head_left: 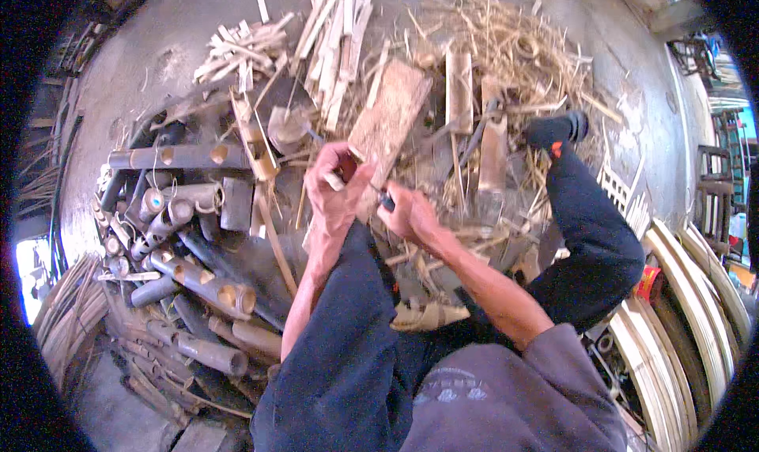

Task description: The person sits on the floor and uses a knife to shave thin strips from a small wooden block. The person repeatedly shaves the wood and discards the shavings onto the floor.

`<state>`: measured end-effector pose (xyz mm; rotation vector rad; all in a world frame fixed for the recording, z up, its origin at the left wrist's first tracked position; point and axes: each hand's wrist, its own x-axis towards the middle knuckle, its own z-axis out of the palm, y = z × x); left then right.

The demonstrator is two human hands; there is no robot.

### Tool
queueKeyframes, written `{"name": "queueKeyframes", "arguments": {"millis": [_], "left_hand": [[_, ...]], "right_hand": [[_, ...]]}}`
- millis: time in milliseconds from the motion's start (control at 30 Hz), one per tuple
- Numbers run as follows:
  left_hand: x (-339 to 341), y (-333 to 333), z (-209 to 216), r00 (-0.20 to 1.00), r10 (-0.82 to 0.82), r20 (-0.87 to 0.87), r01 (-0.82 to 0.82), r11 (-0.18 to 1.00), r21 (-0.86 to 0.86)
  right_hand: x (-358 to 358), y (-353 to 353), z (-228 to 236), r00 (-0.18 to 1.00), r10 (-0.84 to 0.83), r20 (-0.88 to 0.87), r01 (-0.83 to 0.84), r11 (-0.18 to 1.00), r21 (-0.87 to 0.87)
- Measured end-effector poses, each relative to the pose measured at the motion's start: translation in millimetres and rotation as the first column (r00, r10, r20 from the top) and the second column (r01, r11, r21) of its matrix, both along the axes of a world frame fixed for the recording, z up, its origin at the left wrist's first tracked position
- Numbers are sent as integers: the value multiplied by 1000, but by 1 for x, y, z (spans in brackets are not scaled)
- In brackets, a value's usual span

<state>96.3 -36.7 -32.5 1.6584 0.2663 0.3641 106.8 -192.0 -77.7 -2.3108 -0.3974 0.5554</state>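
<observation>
In front of me, above my left thigh, my left hand (336,191) is closed around a short bamboo piece (334,181) with a pale end; the fingers cover most of it. My right hand (409,215) is closed on a dark-handled tool (387,202). Its thin tip points toward my left thumb, and the rest is hidden by the fist. Both hands are close together, over the near end of a worn wooden board (399,96) that slants away to the upper right.
Bamboo tubes (209,282) with cut holes are piled at left. Pale split strips (336,49) and curly shavings (514,49) lie on the far floor. Split bamboo (492,147) lies right of the board, near my outstretched foot (557,128). Long bent slats (656,365) stand at lower right.
</observation>
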Motion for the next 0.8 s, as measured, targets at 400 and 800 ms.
{"name": "queueKeyframes", "arguments": {"millis": [400,800], "left_hand": [[-6,-23,-41,968,-74,-238,131,963,236],[-11,-40,-49,991,-84,-100,86,996,17]], "right_hand": [[-30,-27,-75,997,-77,7,78,997,-6],[-36,-36,-95,986,-81,-147,91,994,66]]}}
